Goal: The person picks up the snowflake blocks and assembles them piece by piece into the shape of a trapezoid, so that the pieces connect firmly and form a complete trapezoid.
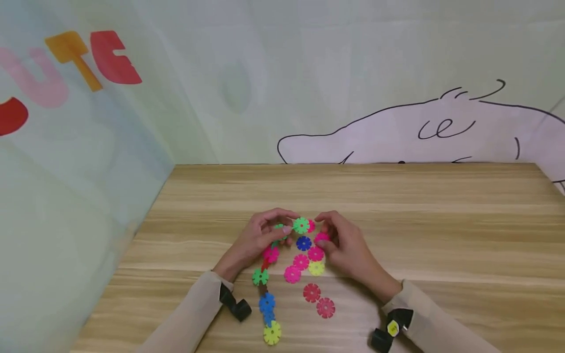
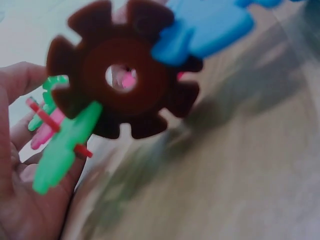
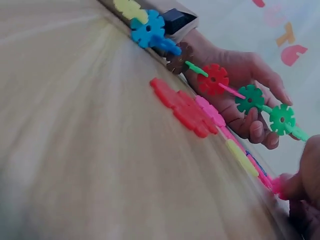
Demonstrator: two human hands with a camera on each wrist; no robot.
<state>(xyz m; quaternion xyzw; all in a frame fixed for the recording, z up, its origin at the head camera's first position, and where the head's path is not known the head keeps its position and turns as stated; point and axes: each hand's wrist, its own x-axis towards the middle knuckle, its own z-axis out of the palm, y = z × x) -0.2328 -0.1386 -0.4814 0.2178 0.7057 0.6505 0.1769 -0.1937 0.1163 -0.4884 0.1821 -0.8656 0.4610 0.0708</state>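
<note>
Chain of notched plastic discs (image 1: 267, 314) runs from the near middle of the table up to the left hand (image 1: 257, 236), whose thumb and fingers pinch it near its far end. Its near end is a yellow disc (image 1: 272, 335); then come blue discs (image 1: 267, 300), a brown disc (image 2: 85, 55), a green disc (image 1: 260, 279), a red disc (image 3: 220, 82), a pink disc (image 1: 271, 255) and more green. The tip, a bright green disc (image 1: 301, 221), sits just beyond the left thumb, with a reddish disc (image 1: 312, 226) right behind it; whether those two are joined is hard to tell.

The right hand (image 1: 350, 249) grips a deep pink disc (image 1: 322, 237) between thumb and bent fingers. Between the hands lie a dark blue disc (image 1: 303, 247), more pink discs (image 1: 293, 279) and a pale yellow disc (image 1: 316, 272). Nearer the person, two red discs (image 1: 311, 298) lie close together.

Beige sleeves (image 1: 187, 311) and black wrist cameras (image 1: 242, 311) cover the wrists. Beyond the wood-grain table (image 1: 441, 235) stands a pale backdrop (image 1: 265, 63) with coloured letters (image 1: 103, 56).
</note>
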